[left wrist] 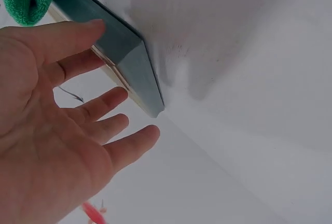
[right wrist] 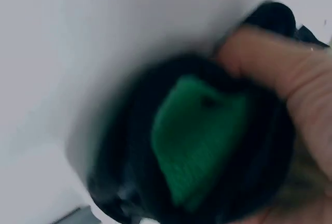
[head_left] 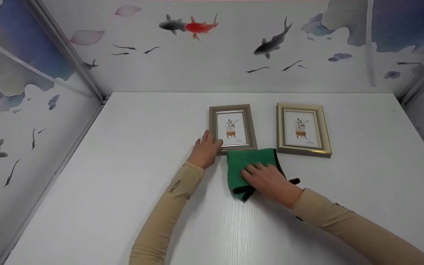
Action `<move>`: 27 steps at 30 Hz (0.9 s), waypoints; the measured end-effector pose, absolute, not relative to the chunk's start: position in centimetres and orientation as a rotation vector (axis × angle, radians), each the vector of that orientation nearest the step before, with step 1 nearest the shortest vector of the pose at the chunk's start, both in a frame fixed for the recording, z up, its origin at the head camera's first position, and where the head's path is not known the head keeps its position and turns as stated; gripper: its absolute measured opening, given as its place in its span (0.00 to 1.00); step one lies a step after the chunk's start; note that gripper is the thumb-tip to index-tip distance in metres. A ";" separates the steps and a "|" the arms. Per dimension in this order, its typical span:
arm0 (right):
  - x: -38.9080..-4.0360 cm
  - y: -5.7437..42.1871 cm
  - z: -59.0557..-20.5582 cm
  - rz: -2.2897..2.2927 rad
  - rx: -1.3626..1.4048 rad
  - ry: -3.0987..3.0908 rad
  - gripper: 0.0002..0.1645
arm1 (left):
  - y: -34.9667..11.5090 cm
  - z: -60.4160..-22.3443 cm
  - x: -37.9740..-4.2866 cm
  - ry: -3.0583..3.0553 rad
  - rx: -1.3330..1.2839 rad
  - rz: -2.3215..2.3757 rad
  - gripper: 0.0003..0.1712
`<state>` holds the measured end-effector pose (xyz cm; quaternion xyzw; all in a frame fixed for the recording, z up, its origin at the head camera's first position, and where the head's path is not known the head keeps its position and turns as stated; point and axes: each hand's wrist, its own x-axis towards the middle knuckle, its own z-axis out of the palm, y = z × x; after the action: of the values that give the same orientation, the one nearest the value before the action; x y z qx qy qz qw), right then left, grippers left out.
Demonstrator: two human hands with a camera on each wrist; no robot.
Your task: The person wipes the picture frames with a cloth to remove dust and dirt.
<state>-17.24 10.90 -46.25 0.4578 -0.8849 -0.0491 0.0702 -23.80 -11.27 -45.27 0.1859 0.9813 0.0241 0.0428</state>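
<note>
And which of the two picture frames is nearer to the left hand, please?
The duller frame, on the left in the head view: the left hand is at its lower left corner. The brighter gold frame lies farther right.

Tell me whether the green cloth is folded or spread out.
Folded, not spread: the green cloth lies doubled over under the right hand, its black edging looping round in the right wrist view.
</note>
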 end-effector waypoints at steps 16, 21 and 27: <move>-20.1 17.1 -40.5 0.546 0.916 -2.746 0.26 | -11.3 -45.8 -21.5 2.950 0.881 -0.053 0.16; -20.6 17.6 -39.0 0.648 0.802 -2.692 0.27 | -10.9 -45.7 -20.2 2.965 1.054 -0.087 0.14; -22.1 17.0 -37.8 0.638 0.780 -2.687 0.26 | -10.3 -45.4 -18.6 2.927 1.167 -0.159 0.16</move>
<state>-22.06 16.99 -37.84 0.2693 -0.9277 0.2204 0.1353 -18.63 -10.33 -45.40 0.3700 0.9277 -0.0503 -0.0067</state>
